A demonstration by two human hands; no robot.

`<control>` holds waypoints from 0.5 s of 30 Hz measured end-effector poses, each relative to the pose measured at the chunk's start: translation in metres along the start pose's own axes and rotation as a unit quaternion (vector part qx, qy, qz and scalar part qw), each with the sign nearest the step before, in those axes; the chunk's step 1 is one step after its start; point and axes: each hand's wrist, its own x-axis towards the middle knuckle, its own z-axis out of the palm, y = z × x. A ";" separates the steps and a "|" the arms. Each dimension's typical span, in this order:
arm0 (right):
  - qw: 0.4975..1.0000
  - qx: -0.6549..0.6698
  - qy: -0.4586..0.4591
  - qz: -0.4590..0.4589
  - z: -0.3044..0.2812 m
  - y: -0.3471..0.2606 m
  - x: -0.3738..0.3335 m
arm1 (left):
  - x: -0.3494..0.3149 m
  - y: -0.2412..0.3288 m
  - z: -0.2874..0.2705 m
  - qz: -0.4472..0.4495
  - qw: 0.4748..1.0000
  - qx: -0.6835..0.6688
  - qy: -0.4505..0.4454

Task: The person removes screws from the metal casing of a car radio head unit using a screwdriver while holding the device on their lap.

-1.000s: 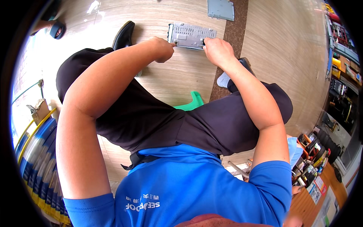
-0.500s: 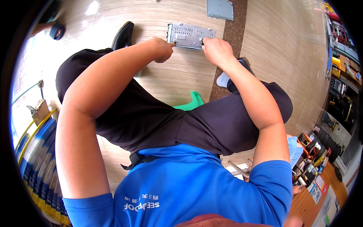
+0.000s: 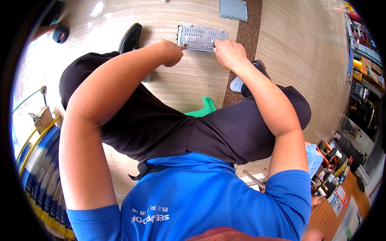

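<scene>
A seated person works on a grey metal chassis (image 3: 202,37) lying on the wood floor (image 3: 189,84): left hand (image 3: 172,52) pinches its left corner, right hand (image 3: 228,53) grips its near edge, perhaps around a small tool; steady bracing looks wise.

Open floor (image 3: 189,80): I see bare boards between knees and metal box (image 3: 202,37).
Obstacles: black shoe (image 3: 130,37) left, grey plate (image 3: 233,9) beyond.

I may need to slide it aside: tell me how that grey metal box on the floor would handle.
The grey metal box looks rigid, flat sheet metal, so probably stiff and unlikely to roll. On the glossy wooden floor it would likely slide easily.
</scene>
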 end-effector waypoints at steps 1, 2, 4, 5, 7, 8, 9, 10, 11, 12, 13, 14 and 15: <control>1.000 -0.001 0.001 0.000 0.000 0.000 0.000 | -0.001 0.000 -0.001 0.004 1.000 0.003 0.004; 1.000 -0.001 0.002 0.001 0.001 0.001 0.000 | -0.002 0.001 -0.002 0.008 1.000 0.005 0.007; 1.000 -0.002 0.001 -0.001 0.000 0.000 0.000 | -0.002 0.001 -0.001 0.005 1.000 0.005 0.006; 1.000 -0.003 -0.001 -0.003 -0.001 0.000 0.000 | -0.002 0.001 -0.001 0.003 1.000 0.005 0.005; 1.000 -0.002 -0.002 -0.002 0.000 0.000 0.000 | -0.002 0.000 -0.001 0.006 1.000 0.007 0.005; 1.000 -0.002 -0.003 -0.001 0.000 0.000 0.000 | -0.002 0.000 -0.001 0.009 1.000 0.010 0.006; 1.000 -0.001 -0.003 -0.001 -0.001 0.000 0.000 | -0.003 0.000 -0.001 0.009 1.000 0.010 0.006; 1.000 -0.001 -0.001 0.000 -0.001 -0.001 0.000 | -0.003 0.000 -0.001 0.009 1.000 0.009 0.008; 1.000 0.000 0.000 0.000 -0.001 -0.001 0.000 | -0.004 0.000 0.000 0.009 1.000 0.007 0.010; 1.000 0.000 0.000 0.000 -0.001 -0.001 0.000 | -0.004 0.000 0.000 0.009 1.000 0.007 0.010; 1.000 0.000 -0.001 0.000 -0.001 -0.001 0.000 | -0.004 0.000 0.000 0.006 1.000 0.005 0.009; 1.000 0.001 -0.002 0.000 -0.002 -0.002 0.000 | -0.004 0.001 -0.001 0.004 1.000 0.004 0.008; 1.000 0.001 -0.002 0.001 -0.001 -0.001 0.000 | -0.006 0.002 -0.003 0.005 1.000 0.004 0.008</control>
